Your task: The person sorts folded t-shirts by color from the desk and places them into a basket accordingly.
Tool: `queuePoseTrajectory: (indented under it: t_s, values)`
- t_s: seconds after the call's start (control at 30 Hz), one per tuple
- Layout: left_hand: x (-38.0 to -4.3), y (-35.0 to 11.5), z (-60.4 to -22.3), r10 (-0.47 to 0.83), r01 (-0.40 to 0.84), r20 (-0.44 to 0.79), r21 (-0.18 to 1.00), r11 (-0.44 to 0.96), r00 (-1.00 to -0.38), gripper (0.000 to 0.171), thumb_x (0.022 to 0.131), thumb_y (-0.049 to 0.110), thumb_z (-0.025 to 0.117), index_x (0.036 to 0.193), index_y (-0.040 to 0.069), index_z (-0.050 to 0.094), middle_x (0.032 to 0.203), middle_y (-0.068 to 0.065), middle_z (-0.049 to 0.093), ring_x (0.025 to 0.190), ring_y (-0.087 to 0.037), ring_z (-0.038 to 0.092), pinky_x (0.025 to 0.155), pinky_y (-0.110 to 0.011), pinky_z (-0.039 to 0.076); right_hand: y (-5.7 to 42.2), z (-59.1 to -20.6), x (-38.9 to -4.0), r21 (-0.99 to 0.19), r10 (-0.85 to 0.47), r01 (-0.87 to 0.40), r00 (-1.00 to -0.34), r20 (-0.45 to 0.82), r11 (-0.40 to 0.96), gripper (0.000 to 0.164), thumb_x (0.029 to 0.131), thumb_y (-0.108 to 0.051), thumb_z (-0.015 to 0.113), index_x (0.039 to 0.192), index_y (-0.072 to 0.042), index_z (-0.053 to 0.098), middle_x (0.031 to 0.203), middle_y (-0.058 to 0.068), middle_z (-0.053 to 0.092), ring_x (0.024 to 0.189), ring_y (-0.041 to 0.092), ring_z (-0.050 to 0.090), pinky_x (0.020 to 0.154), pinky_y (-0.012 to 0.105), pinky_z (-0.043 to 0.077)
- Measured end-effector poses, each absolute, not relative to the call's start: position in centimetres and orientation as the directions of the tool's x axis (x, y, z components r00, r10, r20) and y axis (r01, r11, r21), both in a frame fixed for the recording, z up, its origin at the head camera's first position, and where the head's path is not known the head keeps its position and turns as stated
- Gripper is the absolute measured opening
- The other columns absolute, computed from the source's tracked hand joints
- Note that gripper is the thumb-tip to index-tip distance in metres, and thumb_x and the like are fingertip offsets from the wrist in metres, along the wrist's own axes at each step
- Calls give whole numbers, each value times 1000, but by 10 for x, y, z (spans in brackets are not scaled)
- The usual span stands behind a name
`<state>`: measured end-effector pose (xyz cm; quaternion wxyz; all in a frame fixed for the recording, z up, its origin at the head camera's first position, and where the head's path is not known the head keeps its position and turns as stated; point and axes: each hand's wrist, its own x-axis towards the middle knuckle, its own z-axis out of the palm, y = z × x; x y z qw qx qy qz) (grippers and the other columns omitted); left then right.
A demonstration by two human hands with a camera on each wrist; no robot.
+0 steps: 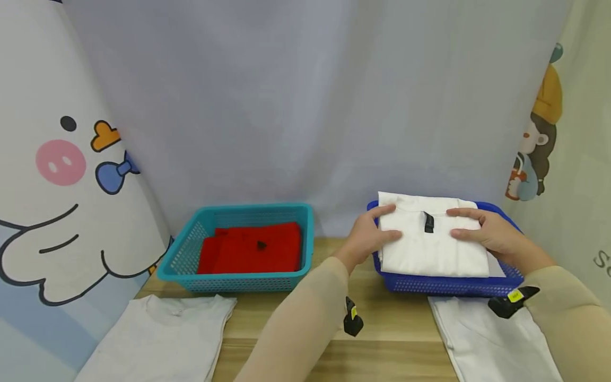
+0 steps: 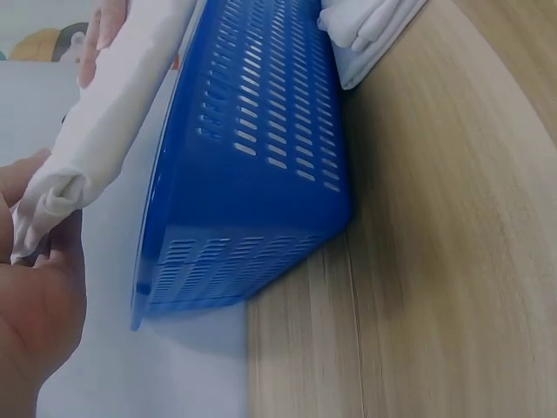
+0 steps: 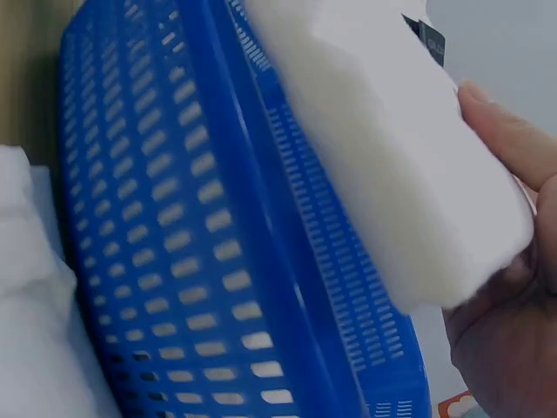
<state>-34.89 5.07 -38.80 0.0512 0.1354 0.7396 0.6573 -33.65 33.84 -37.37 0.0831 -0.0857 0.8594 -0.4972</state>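
A folded white T-shirt [image 1: 429, 249] with a black neck label [image 1: 428, 223] is held level over the blue basket [image 1: 453, 285]. My left hand [image 1: 365, 236] grips its left edge; in the left wrist view that hand [image 2: 43, 300] has the folded edge between thumb and fingers. On the opposite edge my right hand [image 1: 501, 239] grips the shirt with the thumb on top, and the right wrist view shows the folded layers [image 3: 392, 165] above the basket's rim [image 3: 261, 200]. Some white cloth [image 1: 496, 267] shows inside the basket, mostly hidden by the shirt.
To the left stands a teal basket [image 1: 238, 283] with folded red clothing [image 1: 253, 257] in it. White garments lie on the wooden table [image 1: 382, 329], one pile [image 1: 162, 334] at front left and another [image 1: 491, 334] before the blue basket. A pale curtain [image 1: 296, 116] hangs behind.
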Motion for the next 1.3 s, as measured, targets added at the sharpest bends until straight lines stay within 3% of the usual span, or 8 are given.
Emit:
queuePoseTrajectory:
  t_s: [0.13, 0.27, 0.47, 0.6, 0.7, 0.77, 1.1, 1.3]
  values:
    - [-354, 58, -388, 251, 119, 86, 986, 116, -964, 60, 77, 4, 80, 129, 29, 62, 135, -3, 51, 92, -13, 62, 72, -29, 55, 347, -373, -347, -848, -254, -88, -966, -57, 522, 70, 88, -31, 71, 145, -7, 38, 156, 23, 12, 127, 40, 35, 76, 21, 51]
    - [-357, 68, -390, 246, 139, 94, 975, 173, -965, 61, 76, 7, 82, 129, 28, 62, 134, 1, 53, 99, -10, 59, 75, -25, 53, 357, -377, -352, -834, -275, -105, -960, -58, 542, 67, 90, -28, 69, 145, -5, 38, 157, 24, 7, 136, 45, 14, 77, 13, 45]
    - [-360, 82, -393, 244, 223, 154, 930, 291, -958, 64, 75, 11, 83, 132, 28, 60, 135, 13, 53, 127, -8, 44, 96, -24, 43, 368, -380, -352, -831, -269, -100, -961, -61, 547, 65, 92, -27, 67, 145, -5, 37, 156, 25, 5, 133, 44, 19, 76, 14, 45]
    - [-359, 85, -396, 256, 236, 151, 910, 342, -955, 64, 76, 13, 82, 133, 27, 58, 137, 15, 51, 133, -9, 39, 104, -26, 36, 371, -383, -353, -810, -260, -78, -961, -94, 582, 68, 91, -30, 68, 146, -5, 36, 157, 26, 3, 135, 48, 16, 96, 37, 43]
    - [-358, 86, -400, 257, 239, 155, 910, 339, -954, 64, 76, 13, 83, 133, 24, 59, 136, 14, 52, 132, -8, 39, 105, -24, 35, 369, -386, -355, -797, -252, -56, -960, -122, 602, 73, 89, -33, 70, 147, -5, 35, 157, 26, 0, 137, 54, 4, 103, 61, 28]
    - [-357, 85, -402, 257, 243, 162, 912, 329, -953, 64, 75, 14, 83, 134, 22, 59, 136, 13, 52, 132, -8, 40, 105, -23, 34, 367, -388, -355, -797, -243, -46, -961, -128, 602, 75, 88, -34, 71, 147, -4, 35, 157, 27, -1, 137, 55, 2, 103, 69, 19]
    - [-353, 83, -403, 279, 235, 139, 907, 348, -950, 66, 78, 31, 82, 137, 22, 55, 139, 12, 50, 133, -10, 39, 105, -27, 35, 361, -395, -354, -773, -207, -39, -971, -121, 633, 82, 86, -43, 70, 149, -6, 33, 156, 29, 1, 137, 56, 1, 98, 77, 13]
    - [-353, 85, -403, 298, 234, 127, 904, 357, -946, 68, 78, 40, 79, 139, 23, 53, 139, 12, 50, 134, -10, 38, 106, -29, 36, 361, -400, -353, -758, -214, -41, -968, -132, 651, 81, 88, -43, 67, 150, -7, 29, 156, 28, 2, 136, 58, 4, 94, 78, 18]
